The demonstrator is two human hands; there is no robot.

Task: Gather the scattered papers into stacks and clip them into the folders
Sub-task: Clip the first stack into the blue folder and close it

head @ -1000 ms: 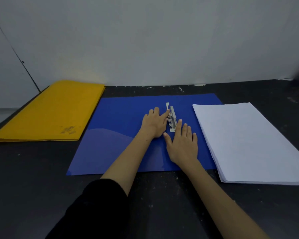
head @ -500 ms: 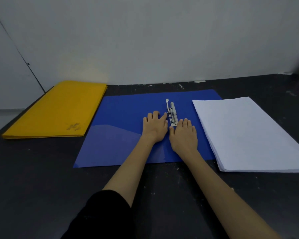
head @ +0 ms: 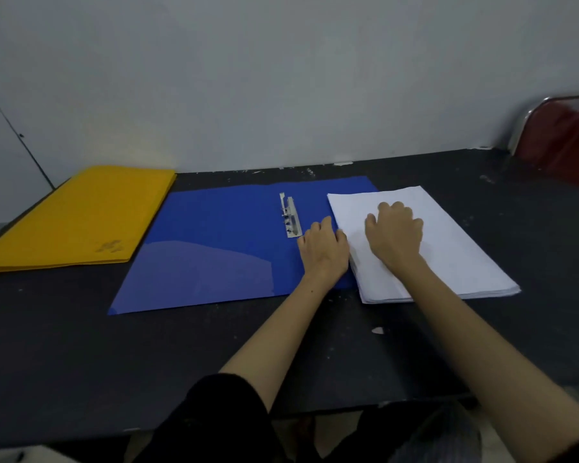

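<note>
Head view: open blue folder (head: 214, 242) holds only its clip (head: 291, 217); both hands (head: 325, 248) loosely open at the paper stack (head: 448, 248)

So I'm counting one open blue plastic folder (head: 214, 248) with one silver metal clip (head: 291, 217) sitting in it, one closed flat yellow folder (head: 81, 212), and one stack of white paper sheets (head: 448, 255). Two bare hands are showing, left (head: 325, 248) and right (head: 395, 232). One red chair (head: 562, 135) is peeking in behind.
</note>
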